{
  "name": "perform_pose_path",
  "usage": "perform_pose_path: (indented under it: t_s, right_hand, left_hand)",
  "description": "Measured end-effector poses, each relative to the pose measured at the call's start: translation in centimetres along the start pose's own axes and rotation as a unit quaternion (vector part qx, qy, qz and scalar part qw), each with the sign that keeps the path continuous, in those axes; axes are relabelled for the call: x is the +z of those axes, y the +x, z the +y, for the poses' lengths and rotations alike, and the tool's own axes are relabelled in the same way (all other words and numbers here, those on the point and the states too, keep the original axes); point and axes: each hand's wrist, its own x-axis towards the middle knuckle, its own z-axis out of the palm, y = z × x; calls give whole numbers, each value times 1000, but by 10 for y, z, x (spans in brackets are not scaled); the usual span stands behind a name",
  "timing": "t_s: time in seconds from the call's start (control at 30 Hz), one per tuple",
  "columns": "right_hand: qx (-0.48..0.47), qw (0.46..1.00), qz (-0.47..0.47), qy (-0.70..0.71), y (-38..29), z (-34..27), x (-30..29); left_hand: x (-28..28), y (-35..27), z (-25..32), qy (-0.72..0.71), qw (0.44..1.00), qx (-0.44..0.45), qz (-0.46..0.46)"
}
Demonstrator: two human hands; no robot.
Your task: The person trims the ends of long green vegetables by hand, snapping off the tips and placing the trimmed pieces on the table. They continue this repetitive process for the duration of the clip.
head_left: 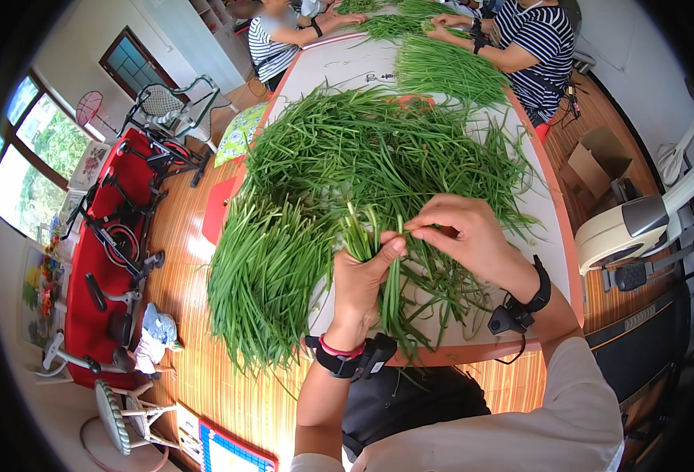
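My left hand (362,277) is closed around a small bunch of green garlic chives (357,235), cut ends up and leaves hanging below the fist. Beside it, my right hand (462,236) pinches at the stem end of a chive with thumb and forefinger; what lies between the fingertips is too small to tell. A neat pile of chives (270,283) lies to the left at the table's near edge. Beyond both hands spreads a large tangled heap of chives (370,141). Loose, thinner leaves (450,289) lie under my right hand.
The white table (559,283) has an orange rim. Two people in striped shirts (276,41) (536,47) handle chives at the far end, near an aligned pile (447,71). A red stool (218,209) stands left, exercise machines (624,230) on both sides, and a child (155,342) on the floor at left.
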Motion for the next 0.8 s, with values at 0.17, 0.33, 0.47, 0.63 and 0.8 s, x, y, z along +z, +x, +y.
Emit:
perform_pose_path:
  t_s: [0.17, 0.33, 0.47, 0.63, 0.8]
  right_hand:
    - [6, 965, 145, -217, 5, 11, -21]
    - [152, 869, 54, -467, -1, 52, -51]
    - [127, 894, -13, -430, -4, 56, -36]
    - [102, 924, -220, -295, -4, 38, 14]
    - [105, 891, -264, -353, -12, 37, 32]
  left_hand:
    - [-16, 0, 1, 62, 992, -57, -98]
    - [-37, 3, 8, -109, 987, -73, -96]
    - [-38, -1, 25, -149, 986, -56, -53]
    - [-44, 0, 27, -230, 972, -48, -20]
    - [-44, -1, 22, -197, 979, -53, -2]
